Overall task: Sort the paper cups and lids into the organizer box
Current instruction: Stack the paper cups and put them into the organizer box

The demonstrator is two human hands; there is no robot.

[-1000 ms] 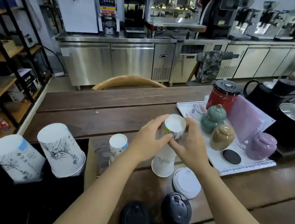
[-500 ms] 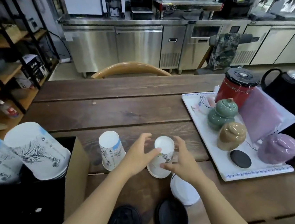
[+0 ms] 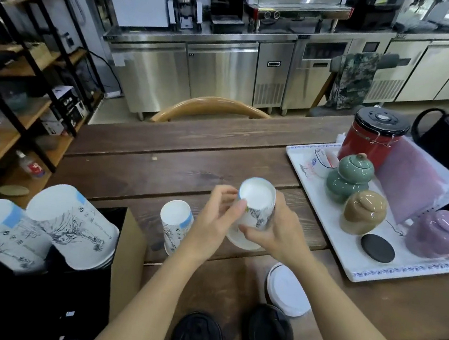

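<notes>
I hold an upside-down white paper cup with ink drawings above the wooden table. My left hand grips its left side near the base, and my right hand wraps its lower right side. A second inverted paper cup stands on the table just left of my left hand. Two larger stacks of cups lean in the black organizer box at lower left. A white lid lies near my right forearm. Black lids lie at the table's front edge.
A white tray at the right carries ceramic jars, a red canister, a purple sheet and a black coaster. A black kettle stands behind it. A chair back rises past the table's far edge. Shelving stands to the left.
The cup I hold was resting low on the table half a second ago; both hands have now lifted it and closed around it. The view has shifted slightly.
</notes>
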